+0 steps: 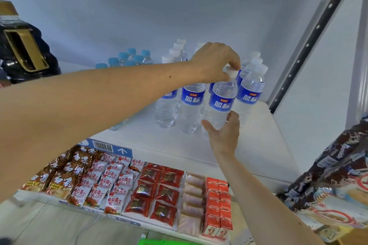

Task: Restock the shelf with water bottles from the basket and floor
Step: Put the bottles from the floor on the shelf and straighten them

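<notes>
**Now: 2 hands on 1 water bottle at the white shelf**

Here, left hand reaching across, fingertips pinching the white cap of a blue-labelled water bottle. Right hand below, thumb and fingers cupped round that bottle's base. Bottle upright at the front of the white shelf, touching its row of matching bottles. Blue-capped bottles farther left. Under the shelf, red snack packets.

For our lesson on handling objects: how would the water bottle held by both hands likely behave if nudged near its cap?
The water bottle looks tall and narrow, so probably tippy. It appears full, so likely heavy for its size. Its round body would probably roll if it fell.
</notes>
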